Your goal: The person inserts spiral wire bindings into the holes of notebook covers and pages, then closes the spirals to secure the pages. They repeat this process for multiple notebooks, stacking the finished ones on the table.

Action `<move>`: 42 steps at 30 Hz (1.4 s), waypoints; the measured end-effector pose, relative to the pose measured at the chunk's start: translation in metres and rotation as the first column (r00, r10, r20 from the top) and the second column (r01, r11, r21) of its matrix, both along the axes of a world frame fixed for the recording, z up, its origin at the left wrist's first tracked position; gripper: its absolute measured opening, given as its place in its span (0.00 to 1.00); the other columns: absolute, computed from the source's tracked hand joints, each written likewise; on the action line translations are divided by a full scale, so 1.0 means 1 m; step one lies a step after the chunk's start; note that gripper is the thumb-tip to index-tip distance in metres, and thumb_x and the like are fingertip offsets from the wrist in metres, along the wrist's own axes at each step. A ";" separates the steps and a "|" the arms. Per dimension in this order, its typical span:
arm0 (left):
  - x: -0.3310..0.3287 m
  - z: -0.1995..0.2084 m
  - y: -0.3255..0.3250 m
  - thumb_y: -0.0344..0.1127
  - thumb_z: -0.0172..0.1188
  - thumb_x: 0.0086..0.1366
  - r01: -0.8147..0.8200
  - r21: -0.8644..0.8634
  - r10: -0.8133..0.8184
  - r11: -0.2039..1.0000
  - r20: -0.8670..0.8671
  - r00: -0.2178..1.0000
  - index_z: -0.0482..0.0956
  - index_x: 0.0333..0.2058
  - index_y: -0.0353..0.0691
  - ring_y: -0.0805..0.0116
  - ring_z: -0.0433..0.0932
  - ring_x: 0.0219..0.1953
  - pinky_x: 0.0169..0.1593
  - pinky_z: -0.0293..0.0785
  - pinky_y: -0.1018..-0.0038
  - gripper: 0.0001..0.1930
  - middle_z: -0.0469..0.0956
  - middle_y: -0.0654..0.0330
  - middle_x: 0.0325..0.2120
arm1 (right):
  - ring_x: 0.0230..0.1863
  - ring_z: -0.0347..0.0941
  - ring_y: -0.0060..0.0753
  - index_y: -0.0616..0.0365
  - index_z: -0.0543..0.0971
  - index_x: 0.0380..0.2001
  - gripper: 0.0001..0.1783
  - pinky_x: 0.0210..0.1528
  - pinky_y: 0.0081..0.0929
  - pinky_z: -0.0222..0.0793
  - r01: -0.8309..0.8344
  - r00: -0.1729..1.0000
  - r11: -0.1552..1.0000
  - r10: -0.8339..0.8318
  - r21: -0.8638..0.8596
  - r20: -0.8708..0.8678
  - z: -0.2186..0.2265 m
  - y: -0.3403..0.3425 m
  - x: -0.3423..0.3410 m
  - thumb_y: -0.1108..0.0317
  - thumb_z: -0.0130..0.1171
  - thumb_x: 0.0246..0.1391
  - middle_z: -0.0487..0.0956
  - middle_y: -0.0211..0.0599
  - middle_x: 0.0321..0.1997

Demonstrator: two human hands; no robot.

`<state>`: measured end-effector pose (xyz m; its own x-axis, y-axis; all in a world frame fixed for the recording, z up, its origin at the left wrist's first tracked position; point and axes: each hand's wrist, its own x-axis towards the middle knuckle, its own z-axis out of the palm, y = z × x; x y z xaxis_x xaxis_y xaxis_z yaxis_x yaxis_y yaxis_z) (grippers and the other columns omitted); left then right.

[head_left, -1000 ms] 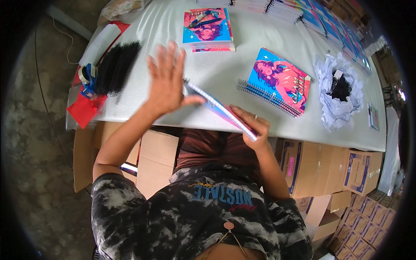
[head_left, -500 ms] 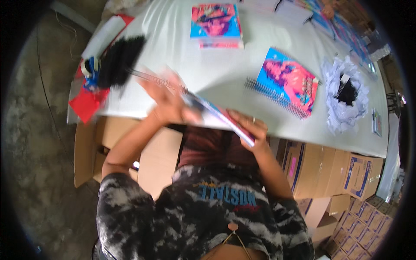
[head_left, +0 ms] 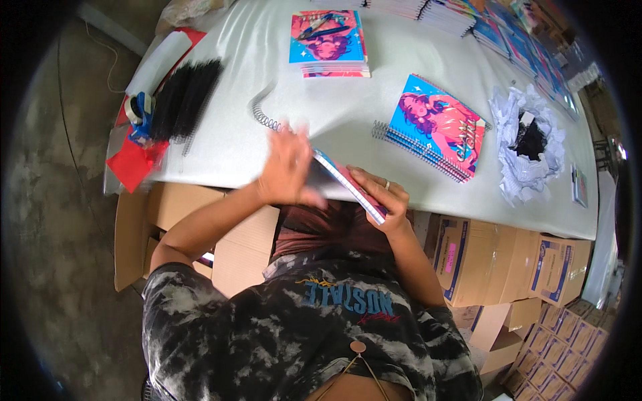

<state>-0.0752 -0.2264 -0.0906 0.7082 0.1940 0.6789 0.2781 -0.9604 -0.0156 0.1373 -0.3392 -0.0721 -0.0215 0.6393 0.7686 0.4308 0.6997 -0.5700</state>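
White-clothed counter (head_left: 227, 157) | notebook (head_left: 346, 180) slanting at its near edge | right hand (head_left: 386, 200): fingers grasping notebook's lower end | left hand (head_left: 287, 167): blurred, fingers spread, released, beside notebook's upper end; touch unclear | wire coil (head_left: 262, 119) just beyond left hand | coil-bound notebooks (head_left: 435, 127) lying to the right

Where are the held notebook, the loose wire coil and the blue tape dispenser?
Held notebook (head_left: 350, 185): head view, on its pale long edge.
Loose wire coil (head_left: 261, 117): head view, on its curved loops.
Blue tape dispenser (head_left: 140, 130): head view, on its body.
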 end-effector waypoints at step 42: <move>0.032 0.035 -0.025 0.75 0.43 0.50 -0.156 0.511 0.099 0.845 0.137 0.986 0.49 0.62 0.45 0.47 0.54 0.59 0.57 0.46 0.42 0.49 0.62 0.47 0.52 | 0.39 0.77 0.41 0.57 0.72 0.50 0.31 0.40 0.30 0.72 -0.059 0.991 0.994 0.047 -0.093 -0.124 -0.003 0.006 -0.023 0.82 0.56 0.36 0.77 0.43 0.45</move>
